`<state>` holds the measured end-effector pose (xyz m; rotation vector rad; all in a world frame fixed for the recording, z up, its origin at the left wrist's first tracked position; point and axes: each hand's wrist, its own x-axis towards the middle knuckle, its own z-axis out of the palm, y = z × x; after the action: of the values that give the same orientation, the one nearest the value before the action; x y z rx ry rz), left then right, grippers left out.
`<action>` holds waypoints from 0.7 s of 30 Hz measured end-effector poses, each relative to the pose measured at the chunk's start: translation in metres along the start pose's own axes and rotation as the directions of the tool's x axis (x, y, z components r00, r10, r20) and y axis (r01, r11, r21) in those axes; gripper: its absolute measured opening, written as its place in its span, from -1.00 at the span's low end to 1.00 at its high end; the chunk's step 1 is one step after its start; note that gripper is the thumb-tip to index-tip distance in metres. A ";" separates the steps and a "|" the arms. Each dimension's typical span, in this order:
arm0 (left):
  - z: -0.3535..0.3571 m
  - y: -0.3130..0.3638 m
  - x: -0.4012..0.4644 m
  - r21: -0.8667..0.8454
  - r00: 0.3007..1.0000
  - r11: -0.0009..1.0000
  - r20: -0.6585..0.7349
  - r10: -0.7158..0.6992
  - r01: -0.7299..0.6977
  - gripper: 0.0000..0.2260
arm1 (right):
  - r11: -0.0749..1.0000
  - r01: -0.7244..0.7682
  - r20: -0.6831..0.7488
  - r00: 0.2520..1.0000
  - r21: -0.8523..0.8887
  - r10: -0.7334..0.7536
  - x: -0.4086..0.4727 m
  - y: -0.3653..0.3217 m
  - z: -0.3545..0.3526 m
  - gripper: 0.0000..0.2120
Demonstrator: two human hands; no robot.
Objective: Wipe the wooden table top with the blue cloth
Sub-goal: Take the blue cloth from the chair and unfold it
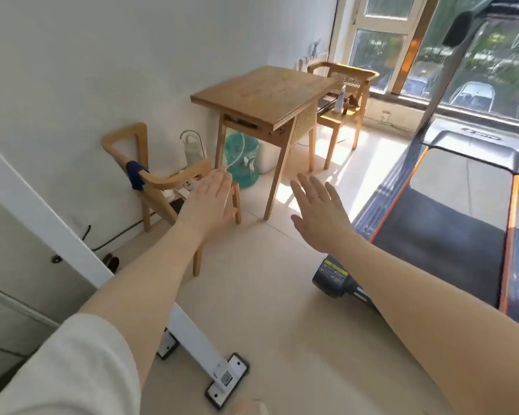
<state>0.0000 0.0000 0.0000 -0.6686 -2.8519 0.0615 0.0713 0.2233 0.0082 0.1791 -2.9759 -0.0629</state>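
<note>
The wooden table [267, 91] stands against the white wall ahead, its top bare. A blue cloth [135, 174] hangs over the armrest of the near wooden chair [159, 178], left of the table. My left hand [212, 202] is stretched forward with straight fingers, in front of that chair's seat and to the right of the cloth. Held out with spread fingers, my right hand [318, 211] hovers over the floor in front of the table's near leg. Both hands hold nothing.
A second wooden chair [345, 94] with a spray bottle [340, 98] on its seat stands behind the table by the window. A treadmill [450, 223] fills the right side. A white frame [72, 244] crosses the floor at left. A green bin [241, 157] sits under the table.
</note>
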 end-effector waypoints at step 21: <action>0.067 -0.207 0.262 -0.077 0.886 0.926 0.328 -0.326 0.370 -0.77 | 0.925 0.345 0.043 0.934 0.163 -0.356 0.390 -0.010 0.051 -0.51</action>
<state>-0.3340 -0.0685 0.0038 -0.1633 -3.2586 -0.0968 -0.3180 0.1669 0.0182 0.7434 -2.9801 0.1198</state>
